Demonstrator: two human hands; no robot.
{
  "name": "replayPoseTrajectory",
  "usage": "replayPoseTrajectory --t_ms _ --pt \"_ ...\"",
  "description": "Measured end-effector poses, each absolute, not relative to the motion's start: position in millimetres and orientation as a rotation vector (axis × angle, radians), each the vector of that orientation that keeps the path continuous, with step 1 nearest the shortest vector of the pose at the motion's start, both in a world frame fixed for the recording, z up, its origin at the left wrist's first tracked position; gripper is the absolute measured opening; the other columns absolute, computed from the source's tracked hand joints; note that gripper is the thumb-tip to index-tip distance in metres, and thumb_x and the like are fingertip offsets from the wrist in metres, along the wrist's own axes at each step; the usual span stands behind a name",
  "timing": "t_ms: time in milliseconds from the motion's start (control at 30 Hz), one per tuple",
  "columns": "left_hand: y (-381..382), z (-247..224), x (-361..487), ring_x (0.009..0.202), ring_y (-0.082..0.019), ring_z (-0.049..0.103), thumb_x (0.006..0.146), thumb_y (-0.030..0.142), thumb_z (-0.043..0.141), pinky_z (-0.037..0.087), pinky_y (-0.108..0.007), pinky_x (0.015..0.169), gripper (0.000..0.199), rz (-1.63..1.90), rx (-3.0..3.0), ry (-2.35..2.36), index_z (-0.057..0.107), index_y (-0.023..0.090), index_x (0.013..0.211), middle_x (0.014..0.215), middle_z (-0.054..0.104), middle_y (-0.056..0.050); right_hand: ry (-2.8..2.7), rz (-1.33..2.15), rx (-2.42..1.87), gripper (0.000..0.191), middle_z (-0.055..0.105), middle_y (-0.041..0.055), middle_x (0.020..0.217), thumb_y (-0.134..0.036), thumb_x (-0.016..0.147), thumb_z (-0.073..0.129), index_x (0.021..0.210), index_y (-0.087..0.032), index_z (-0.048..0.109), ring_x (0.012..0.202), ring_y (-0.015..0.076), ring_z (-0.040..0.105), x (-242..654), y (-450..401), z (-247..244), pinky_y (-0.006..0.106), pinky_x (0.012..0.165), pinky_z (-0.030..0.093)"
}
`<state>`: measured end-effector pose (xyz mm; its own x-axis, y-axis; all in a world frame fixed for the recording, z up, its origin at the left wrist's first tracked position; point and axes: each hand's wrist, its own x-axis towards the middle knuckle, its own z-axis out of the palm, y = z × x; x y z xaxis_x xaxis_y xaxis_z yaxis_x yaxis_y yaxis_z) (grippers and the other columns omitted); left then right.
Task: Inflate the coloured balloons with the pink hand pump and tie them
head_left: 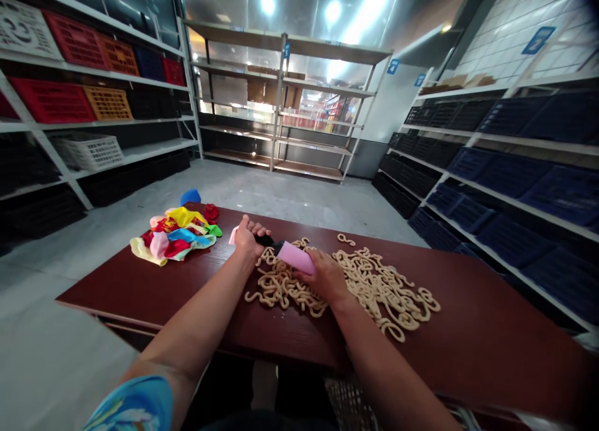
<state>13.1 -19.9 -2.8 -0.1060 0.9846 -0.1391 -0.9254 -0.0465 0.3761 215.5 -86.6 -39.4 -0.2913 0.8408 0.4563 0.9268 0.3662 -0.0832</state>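
Note:
My right hand is wrapped round the pink body of a pink and black cylindrical object. The object's black end points up and left toward my left hand, whose fingers are closed round a dark part and a pale pink piece. Whether these parts are joined is hard to tell. Beneath and beside my hands, beige curled pieces lie in a loose heap on the dark red table. To the left lies a pile of colourful balloon-like pieces, limp and overlapping.
A blue round object shows at the table's far left edge, near a dark red crumpled piece. Shelves with coloured crates stand left, dark blue crates right, and a mostly bare rack stands behind.

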Motion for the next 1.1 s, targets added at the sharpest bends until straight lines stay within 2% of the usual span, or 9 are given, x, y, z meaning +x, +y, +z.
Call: replayPoseTrajectory --t_ms 100,300,467,667,867,1100 --pt "-18.3 17.0 19.4 0.031 -0.008 0.027 0.080 0.034 0.049 0.036 -0.025 0.042 0.042 1.696 0.234 0.527 0.018 0.020 0.056 0.041 0.019 0.008 -2.165 -0.218 -1.518 0.057 0.060 0.0080 0.098 -0.054 0.066 0.064 0.109 -0.018 0.051 0.090 0.0209 0.055 216.5 -85.6 -40.9 0.029 0.077 0.039" --pt "2.7 71.5 -8.1 0.030 -0.007 0.026 0.079 0.030 0.047 0.034 -0.024 0.039 0.035 1.759 0.347 0.678 0.021 0.021 0.057 0.040 0.020 0.009 -2.053 -0.215 -1.621 0.037 0.062 0.0048 0.089 -0.041 0.073 0.059 0.102 -0.020 0.051 0.082 0.0186 0.057 219.9 -85.8 -37.5 0.027 0.071 0.037" --pt "17.5 98.4 -30.3 0.029 -0.007 0.026 0.078 0.029 0.048 0.033 -0.024 0.038 0.035 1.821 0.408 0.710 0.022 0.021 0.057 0.040 0.020 0.009 -1.995 -0.228 -1.714 0.033 0.062 0.0036 0.084 -0.040 0.073 0.058 0.098 -0.021 0.051 0.076 0.0177 0.058 218.4 -83.6 -35.4 0.025 0.062 0.034" --pt "8.2 74.1 -1.1 0.030 -0.007 0.026 0.078 0.032 0.047 0.033 -0.023 0.038 0.035 1.748 0.388 0.660 0.022 0.021 0.057 0.040 0.020 0.009 -1.982 -0.253 -1.782 0.032 0.063 0.0021 0.079 -0.040 0.072 0.058 0.097 -0.022 0.051 0.070 0.0175 0.059 220.8 -83.7 -41.2 0.026 0.057 0.032" --pt "-9.2 44.5 52.0 0.031 -0.007 0.027 0.079 0.036 0.049 0.034 -0.023 0.039 0.040 1.681 0.390 0.600 0.020 0.021 0.057 0.040 0.020 0.009 -1.946 -0.307 -1.792 0.038 0.063 0.0027 0.077 -0.049 0.071 0.056 0.098 -0.021 0.051 0.066 0.0168 0.059 221.4 -85.8 -44.0 0.026 0.055 0.030" --pt "-5.7 54.9 46.3 0.030 -0.007 0.027 0.078 0.034 0.050 0.035 -0.023 0.040 0.039 1.681 0.398 0.631 0.020 0.021 0.057 0.040 0.020 0.009 -1.957 -0.294 -1.711 0.035 0.063 0.0034 0.081 -0.046 0.072 0.057 0.095 -0.021 0.052 0.071 0.0166 0.059 220.3 -84.1 -38.9 0.025 0.059 0.033"
